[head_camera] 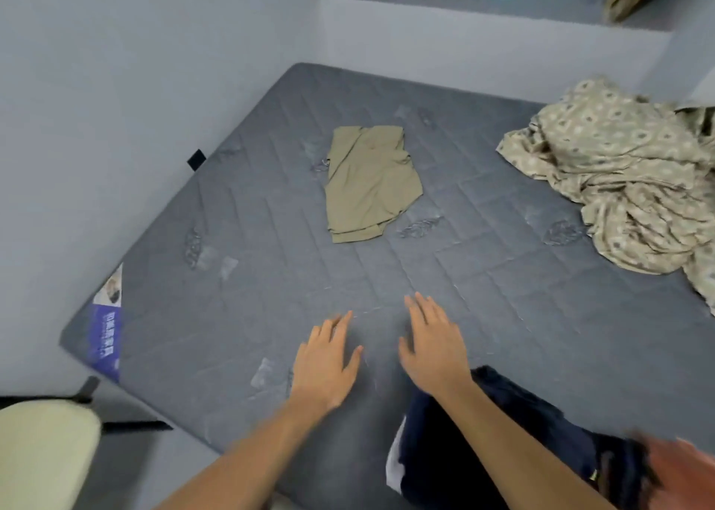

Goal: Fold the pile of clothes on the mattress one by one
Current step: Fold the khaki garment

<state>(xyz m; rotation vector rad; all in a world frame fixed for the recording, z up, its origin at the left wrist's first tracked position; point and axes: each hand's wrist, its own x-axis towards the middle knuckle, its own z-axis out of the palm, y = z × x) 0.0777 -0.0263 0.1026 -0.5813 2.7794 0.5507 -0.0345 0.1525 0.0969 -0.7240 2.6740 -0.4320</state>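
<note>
Left hand: the left hand (327, 358) is stretched out over bare mattress near the near edge, fingers straight and slightly spread, holding nothing; whether the palm rests on the cover or hovers just above it cannot be told.
Right hand: the right hand (433, 349) lies just beside the left, apart from it, fingers likewise straight and with nothing in its grasp; its forearm passes over the dark clothes.
Dark clothes: a heap of navy garments (503, 443) sits at the near edge toward the right corner, with a sliver of white cloth showing at its left side; something reddish and blurred is at the far right of it and cannot be made out.
Folded piece: a khaki garment (367, 184) lies folded flat near the middle of the mattress toward the far edge, well apart from both hands.
Patterned cloth: a crumpled beige patterned fabric (626, 184) is bunched along the right edge.
Mattress: the grey quilted mattress (240, 246) carries all of these.
Step in hand: judged between garments, one piece folded and both hands free.
Next move: probably drawing one item off the navy heap onto the bare patch in front and spreading it flat; the heap is tangled, so separating a single piece will take care.
</note>
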